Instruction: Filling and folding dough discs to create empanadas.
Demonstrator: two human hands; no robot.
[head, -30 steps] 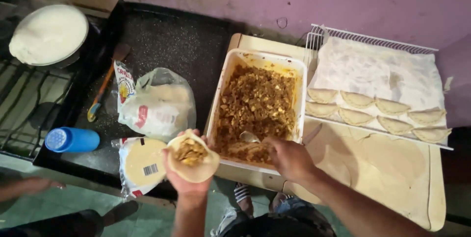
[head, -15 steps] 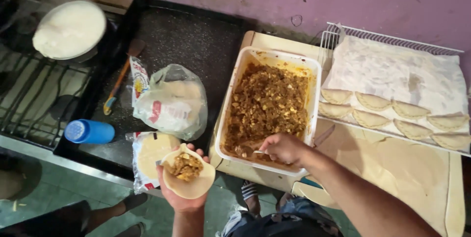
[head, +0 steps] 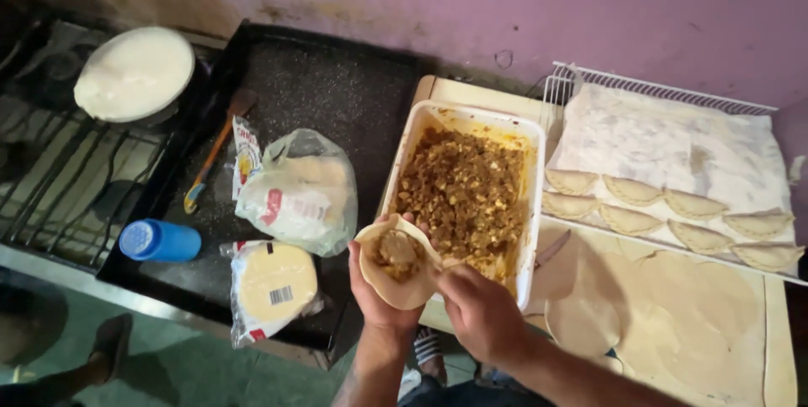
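My left hand [head: 375, 297] cups a round dough disc [head: 402, 281] with a spoonful of brown filling in its middle. My right hand [head: 476, 309] pinches the disc's right edge, just in front of the white rectangular tub [head: 530, 133] of brown minced filling [head: 463, 192]. A utensil handle [head: 553, 249] pokes out past the tub's right rim. Loose dough discs [head: 581, 323] lie on the pale board to the right. Several folded, crimped turnovers [head: 633, 191] sit in two rows on a paper-lined wire rack [head: 673, 91].
A black griddle [head: 328, 87] holds a plastic bag [head: 303, 192], a pack of dough discs [head: 271, 287], a blue cup [head: 160, 241] on its side and a spatula [head: 215, 150]. A white lid [head: 135, 73] rests on the stove grate at left. A person's foot [head: 108, 344] shows at lower left.
My right hand left the filling tub and came to the dough disc in my left hand. The disc has risen toward the tub and its edge is being folded.
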